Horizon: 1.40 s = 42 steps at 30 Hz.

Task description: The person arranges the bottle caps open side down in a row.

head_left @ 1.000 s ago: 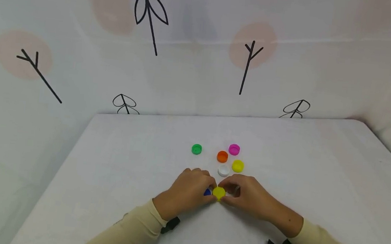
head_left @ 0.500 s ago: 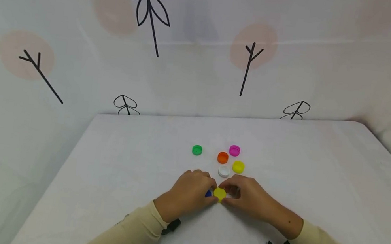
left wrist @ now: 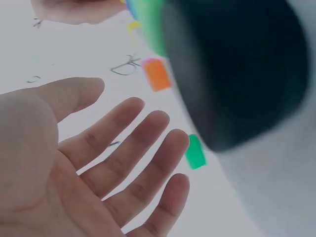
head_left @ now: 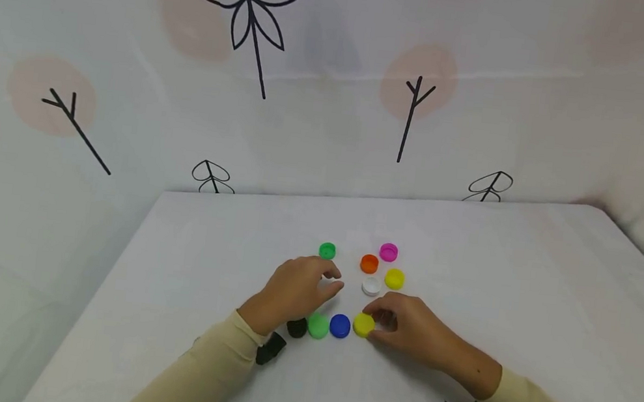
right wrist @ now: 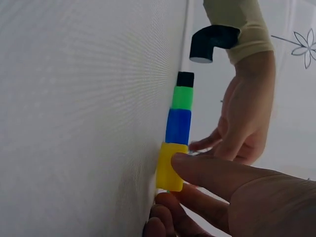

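Observation:
My right hand (head_left: 415, 325) pinches a yellow bottle cap (head_left: 364, 325) between thumb and fingers at the right end of a row. Left of it in the row lie a blue cap (head_left: 340, 326), a light green cap (head_left: 318, 326) and a black cap (head_left: 297, 328), the last partly behind the left wrist. In the right wrist view, the held yellow cap (right wrist: 170, 168) lines up with the blue cap (right wrist: 178, 126). My left hand (head_left: 300, 287) hovers above the row with nothing in it; the left wrist view shows its fingers (left wrist: 148, 153) spread and relaxed.
Behind the hands lie a green cap (head_left: 326, 250), an orange cap (head_left: 369, 263), a pink cap (head_left: 388, 252), a second yellow cap (head_left: 394, 279) and a white cap (head_left: 371, 286). The white-covered table (head_left: 516, 261) meets a patterned cloth (head_left: 318, 128) at the back.
My left hand has left the yellow cap and moved up and left, uncovering the blue, light green and black caps. My right hand still pinches the yellow cap.

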Tool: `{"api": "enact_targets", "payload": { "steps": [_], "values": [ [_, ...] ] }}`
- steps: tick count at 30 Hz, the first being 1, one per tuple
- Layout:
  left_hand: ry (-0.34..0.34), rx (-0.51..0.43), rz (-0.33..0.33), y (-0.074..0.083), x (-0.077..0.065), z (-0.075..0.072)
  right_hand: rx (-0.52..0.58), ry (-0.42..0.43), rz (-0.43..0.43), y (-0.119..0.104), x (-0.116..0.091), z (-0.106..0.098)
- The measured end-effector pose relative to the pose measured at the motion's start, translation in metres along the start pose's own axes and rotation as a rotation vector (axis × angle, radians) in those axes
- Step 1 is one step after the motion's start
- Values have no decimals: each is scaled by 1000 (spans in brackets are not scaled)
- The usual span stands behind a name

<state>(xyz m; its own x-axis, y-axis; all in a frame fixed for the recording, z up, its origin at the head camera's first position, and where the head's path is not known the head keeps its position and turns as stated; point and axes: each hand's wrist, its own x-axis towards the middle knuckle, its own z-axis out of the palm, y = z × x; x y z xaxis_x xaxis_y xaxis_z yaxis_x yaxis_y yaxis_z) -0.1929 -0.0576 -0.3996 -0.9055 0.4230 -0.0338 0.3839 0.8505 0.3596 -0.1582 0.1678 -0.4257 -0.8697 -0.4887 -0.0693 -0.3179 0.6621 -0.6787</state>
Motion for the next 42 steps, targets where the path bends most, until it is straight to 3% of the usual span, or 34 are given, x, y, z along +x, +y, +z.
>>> {"api": "enact_targets", "payload": {
  "steps": [6,10,14,19,27,35,42],
  "values": [
    [62,-8,-4,-13,9,1,8,-19,-10,-1,-1,-4],
    [120,-36,-5,-22,18,-1,-24,41,-57,-4,3,-12],
    [140,-51,-52,-32,25,-2,-58,102,-109,-12,19,-19],
    [115,-43,-106,-42,33,-2,-92,125,-112,-20,51,-22],
    [15,-62,-175,-48,47,2,-104,129,-59,-24,88,-25],
    [31,-56,-106,-49,48,1,-128,80,-45,-28,114,-23],
    [42,-59,-86,-46,50,-1,-144,40,-2,-25,119,-22]
  ]
}}
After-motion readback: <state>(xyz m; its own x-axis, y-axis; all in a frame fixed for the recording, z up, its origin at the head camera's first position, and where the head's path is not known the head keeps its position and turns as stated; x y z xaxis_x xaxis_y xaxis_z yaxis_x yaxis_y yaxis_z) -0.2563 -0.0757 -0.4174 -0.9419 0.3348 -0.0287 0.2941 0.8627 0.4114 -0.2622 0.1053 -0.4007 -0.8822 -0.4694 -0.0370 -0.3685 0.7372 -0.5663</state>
